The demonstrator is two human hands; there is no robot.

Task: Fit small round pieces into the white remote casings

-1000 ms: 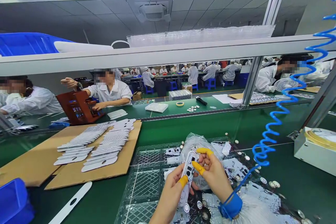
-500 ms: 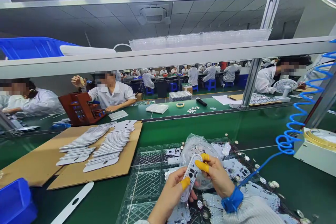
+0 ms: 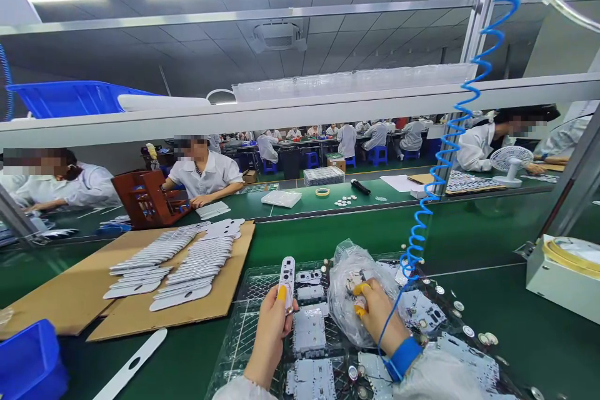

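1. The left hand has parted from the right, its fingers now pinching a white perforated plastic panel upright above a clear plastic tray.
2. The right hand has moved against a clear plastic bag, its fingers curled closed; whether they hold anything cannot be told.

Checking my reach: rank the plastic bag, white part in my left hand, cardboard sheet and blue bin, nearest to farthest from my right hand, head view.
From the right hand:
1. Plastic bag: touching, at the hand's left.
2. White part, in the left hand: farther left.
3. Cardboard sheet: beyond, left.
4. Blue bin: bottom left corner.
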